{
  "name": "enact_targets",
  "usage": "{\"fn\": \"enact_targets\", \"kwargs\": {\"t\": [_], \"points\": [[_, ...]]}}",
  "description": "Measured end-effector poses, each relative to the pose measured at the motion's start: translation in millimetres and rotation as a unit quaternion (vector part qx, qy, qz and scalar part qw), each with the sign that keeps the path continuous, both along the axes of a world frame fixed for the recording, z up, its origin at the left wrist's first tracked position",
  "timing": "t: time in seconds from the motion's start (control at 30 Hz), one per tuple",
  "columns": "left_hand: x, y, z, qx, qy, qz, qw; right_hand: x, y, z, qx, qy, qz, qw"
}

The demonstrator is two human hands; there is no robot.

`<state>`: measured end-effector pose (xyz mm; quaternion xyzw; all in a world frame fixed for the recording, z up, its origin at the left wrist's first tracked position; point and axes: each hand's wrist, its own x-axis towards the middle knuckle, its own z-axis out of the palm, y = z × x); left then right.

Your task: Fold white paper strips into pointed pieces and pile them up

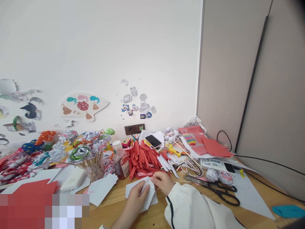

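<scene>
White paper sheet (pixel 150 197), seemingly part-folded, is pinched by left hand (pixel 138 194) and right hand (pixel 164 183); folded red paper strips (pixel 143 158) are heaped at twelve o'clock.

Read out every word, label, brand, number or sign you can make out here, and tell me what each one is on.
"囍", in red, on the cutout.
Bottle: label print too small to read.
Red packet: print too small to read.
White pack: print too blurred to read.
Printed sheet: lines too small to read.
</scene>
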<state>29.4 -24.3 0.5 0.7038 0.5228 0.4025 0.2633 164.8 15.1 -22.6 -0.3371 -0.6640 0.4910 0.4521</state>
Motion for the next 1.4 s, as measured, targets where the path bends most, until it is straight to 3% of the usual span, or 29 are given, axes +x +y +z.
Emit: {"fn": "enact_targets", "kwargs": {"t": [0.1,0.3,0.4,0.53,0.63,1.03,1.23,1.4], "points": [[0.5,-0.9,0.3,-0.013,-0.022,0.002,1.000,-0.3,-4.3,2.6,0.062,-0.059,-0.048,0.995],[-3.9,3.9,-4.8,-0.055,-0.086,0.022,0.995,-2.8,-8.3,3.7,0.035,-0.090,-0.003,0.995],[-4.9,7.5,-8.8,-0.101,-0.146,0.007,0.984,-0.1,-7.9,6.8,0.081,-0.130,-0.028,0.988],[-5.1,10.4,-13.2,-0.220,-0.297,-0.013,0.929,4.1,-9.6,12.6,0.162,-0.170,-0.030,0.971],[-5.2,8.1,-11.9,-0.262,-0.343,-0.050,0.901,4.5,-11.7,14.7,0.175,-0.185,-0.014,0.967],[-8.2,5.4,1.1,-0.299,-0.255,-0.075,0.917,5.4,-16.7,19.8,0.177,-0.219,-0.022,0.959],[-10.3,6.2,1.5,-0.264,-0.222,-0.089,0.934,9.9,-9.8,16.5,0.150,-0.185,0.017,0.971],[-11.6,4.4,1.4,-0.244,-0.177,-0.110,0.947,15.9,-6.2,15.3,0.170,-0.220,0.064,0.959]]}}
